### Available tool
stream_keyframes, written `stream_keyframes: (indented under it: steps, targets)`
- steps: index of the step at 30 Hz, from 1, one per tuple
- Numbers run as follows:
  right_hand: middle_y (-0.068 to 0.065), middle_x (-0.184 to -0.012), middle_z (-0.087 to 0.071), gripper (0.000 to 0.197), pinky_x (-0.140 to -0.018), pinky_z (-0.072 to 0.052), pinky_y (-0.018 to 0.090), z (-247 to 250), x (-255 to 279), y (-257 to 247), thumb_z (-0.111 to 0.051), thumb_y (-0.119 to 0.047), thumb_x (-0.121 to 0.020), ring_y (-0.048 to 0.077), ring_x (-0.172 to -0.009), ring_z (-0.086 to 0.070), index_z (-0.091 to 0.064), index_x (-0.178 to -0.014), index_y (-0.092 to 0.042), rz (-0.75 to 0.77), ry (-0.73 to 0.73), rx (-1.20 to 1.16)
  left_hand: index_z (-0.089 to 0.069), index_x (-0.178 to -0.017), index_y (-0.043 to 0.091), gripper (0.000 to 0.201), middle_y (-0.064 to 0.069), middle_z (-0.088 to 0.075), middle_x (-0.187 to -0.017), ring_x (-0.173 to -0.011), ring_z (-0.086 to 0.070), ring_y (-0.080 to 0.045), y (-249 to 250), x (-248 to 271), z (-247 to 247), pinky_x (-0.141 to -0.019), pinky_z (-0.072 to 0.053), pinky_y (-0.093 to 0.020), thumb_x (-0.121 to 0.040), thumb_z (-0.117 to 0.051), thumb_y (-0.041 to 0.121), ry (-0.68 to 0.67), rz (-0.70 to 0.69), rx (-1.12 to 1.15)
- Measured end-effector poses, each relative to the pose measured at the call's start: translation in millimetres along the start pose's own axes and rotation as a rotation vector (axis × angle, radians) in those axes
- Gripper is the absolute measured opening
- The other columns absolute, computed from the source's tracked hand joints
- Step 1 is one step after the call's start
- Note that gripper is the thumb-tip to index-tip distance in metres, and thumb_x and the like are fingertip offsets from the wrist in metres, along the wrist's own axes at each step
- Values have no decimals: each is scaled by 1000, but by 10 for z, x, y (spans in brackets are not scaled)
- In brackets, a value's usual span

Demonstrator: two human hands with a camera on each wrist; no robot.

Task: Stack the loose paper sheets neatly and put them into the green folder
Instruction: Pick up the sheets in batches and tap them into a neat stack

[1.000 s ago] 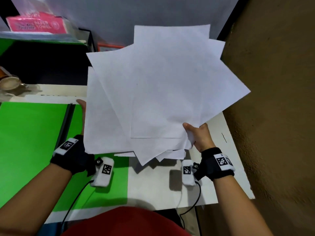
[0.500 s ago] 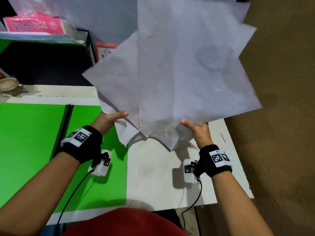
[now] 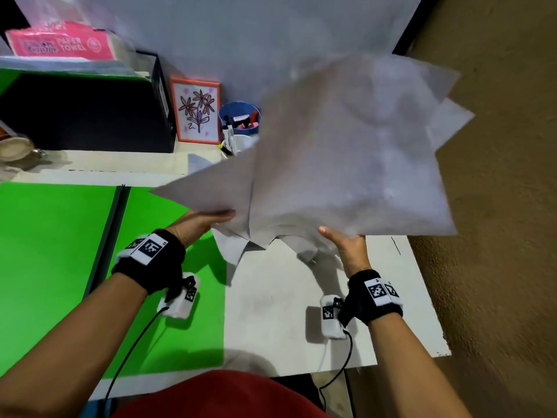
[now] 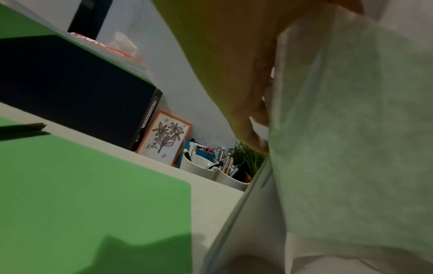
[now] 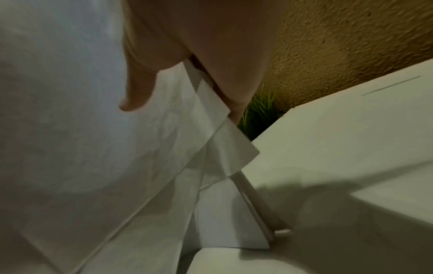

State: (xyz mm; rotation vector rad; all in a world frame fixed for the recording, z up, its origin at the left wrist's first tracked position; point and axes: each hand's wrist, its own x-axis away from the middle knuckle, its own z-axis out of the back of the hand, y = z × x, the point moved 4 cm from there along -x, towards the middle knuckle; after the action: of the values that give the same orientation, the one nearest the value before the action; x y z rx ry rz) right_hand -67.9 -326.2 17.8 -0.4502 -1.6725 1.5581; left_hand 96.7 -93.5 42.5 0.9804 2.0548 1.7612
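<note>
A fanned, uneven bunch of white paper sheets (image 3: 346, 164) stands tilted above the white table (image 3: 271, 312), its lower corners reaching the tabletop. My left hand (image 3: 205, 220) holds the bunch at its lower left edge, thumb in front and fingers behind. My right hand (image 3: 343, 245) pinches the lower right edge. In the right wrist view the thumb (image 5: 138, 89) lies on the front of the sheets (image 5: 93, 148) and the fingers are behind. The left wrist view shows fingers (image 4: 255, 115) against the sheets (image 4: 351, 148). The green folder (image 3: 60, 267) lies open on the left.
Along the back stand a black binder (image 3: 84, 113), a framed flower drawing (image 3: 197, 111), a blue pen cup (image 3: 239, 116) and white mugs (image 4: 199, 165) with a small plant (image 4: 250, 157). A pink paper towel pack (image 3: 60, 42) sits on top. The table's right edge (image 3: 428, 297) borders a brown surface.
The sheets went from lying flat in my hands to standing up, then came down toward the table. My left hand moved from the left edge to the lower edge.
</note>
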Motion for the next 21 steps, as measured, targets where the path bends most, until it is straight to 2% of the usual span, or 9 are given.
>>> stream_keyframes:
  steps: [2, 4, 6, 10, 11, 14, 17, 19, 21]
  targets:
    - [4, -71, -63, 58, -70, -47, 27, -20, 1, -42, -83, -39, -44, 15, -64, -58, -69, -83, 1, -1, 4, -5, -61, -94, 18, 92, 19, -73, -79, -74, -66, 2, 28, 2, -48, -74, -53, -14, -13, -85, 57, -35, -6, -32]
    - [-7, -68, -70, 36, -70, -52, 22, -7, -14, -149, -87, -33, -45, 8, -63, -64, -73, -69, -9, 32, 3, -59, -62, -96, 19, 86, 18, -73, -83, -77, -66, 0, 85, 7, -75, -72, -54, -12, -22, -84, 57, -72, -38, -57]
    - [-14, -61, -72, 31, -68, -53, 13, 12, -20, -271, -85, -33, -40, -1, -61, -65, -74, -62, -16, 68, -17, -95, -70, -86, 21, 69, 17, -75, -76, -74, -68, 1, 165, 22, -64, -69, -54, -13, -27, -85, 54, -76, -71, -19]
    - [-10, -51, -68, 21, -57, -49, 13, 14, 24, -319, -79, -13, -63, 1, -52, -64, -64, -74, -3, 93, -66, -103, -75, -68, 31, 56, 18, -73, -65, -65, -67, 3, 258, 44, -71, -63, -52, -10, -17, -86, 52, -88, -100, 53]
    - [-10, -57, -70, 33, -59, -51, 14, 6, 29, -334, -80, -18, -59, 3, -58, -66, -65, -82, -1, 102, -78, -104, -75, -64, 33, 55, 19, -72, -62, -63, -67, 5, 274, 43, -93, -61, -52, -9, -13, -86, 53, -89, -94, 47]
    - [-14, -73, -74, 61, -69, -53, 16, -23, 33, -387, -82, -35, -45, 3, -74, -69, -66, -97, -7, 122, -96, -133, -75, -61, 33, 56, 19, -72, -60, -60, -66, 4, 274, 34, -109, -58, -52, -11, -10, -85, 53, -85, -59, 63]
    - [-2, -88, -74, 100, -77, -55, 23, -30, 20, -453, -88, -47, -36, 15, -86, -69, -58, -115, 6, 144, -78, -160, -76, -65, 27, 58, 15, -73, -63, -61, -68, 0, 278, 29, -83, -55, -54, -15, -14, -85, 53, -87, -52, 70]
    - [7, -98, -70, 109, -86, -53, 30, -26, 8, -475, -89, -50, -33, 21, -94, -66, -55, -119, 8, 159, -60, -179, -75, -64, 25, 57, 12, -73, -61, -58, -68, -3, 287, 28, -71, -53, -53, -15, -14, -84, 53, -94, -40, 70]
    - [3, -95, -71, 107, -87, -53, 30, -21, -5, -504, -89, -48, -34, 20, -94, -66, -55, -119, 7, 172, -62, -197, -75, -63, 24, 58, 11, -73, -59, -56, -68, -4, 297, 21, -58, -53, -53, -15, -14, -84, 54, -83, -43, 82]
